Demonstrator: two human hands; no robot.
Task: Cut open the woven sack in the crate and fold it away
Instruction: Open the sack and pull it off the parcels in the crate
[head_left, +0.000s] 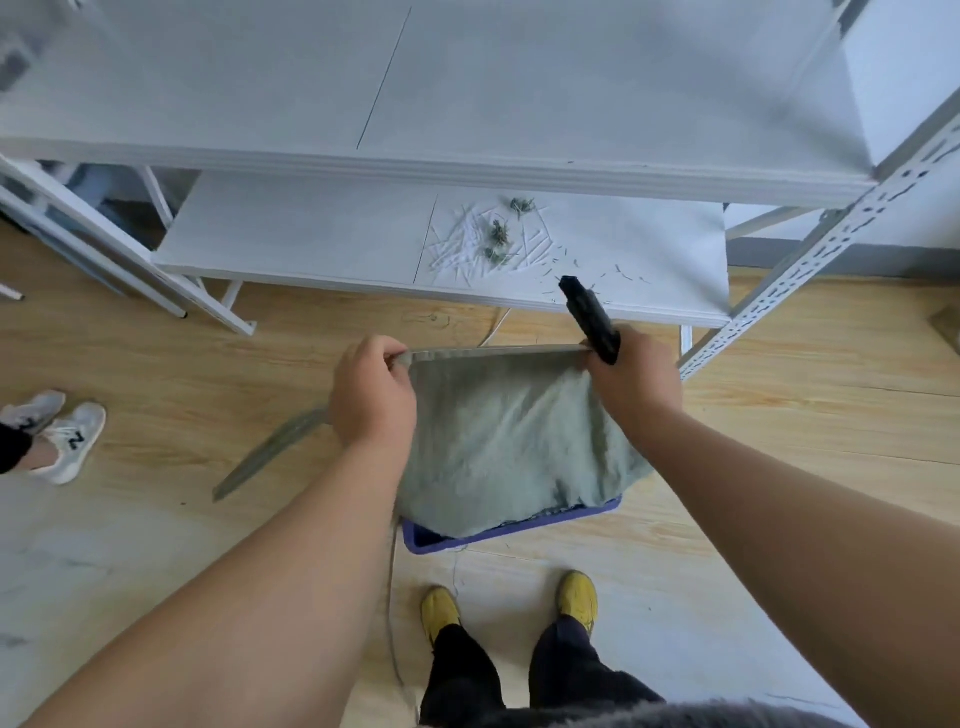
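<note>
A grey-green woven sack (509, 441) hangs stretched between my two hands above a blue crate (511, 527), which it mostly hides; only the crate's near rim shows. My left hand (371, 392) pinches the sack's top left corner. My right hand (634, 379) grips the top right corner together with a black cutter (589, 317), whose body points up and away toward the lower shelf. The sack's top edge runs taut and straight between the hands.
A white metal rack stands ahead; its lower shelf (322, 239) carries scattered white strips and green scraps (493, 239). A grey-green strip (270, 452) lies on the wooden floor at left. Another person's sneakers (57, 431) are at far left. My yellow shoes (509, 605) stand behind the crate.
</note>
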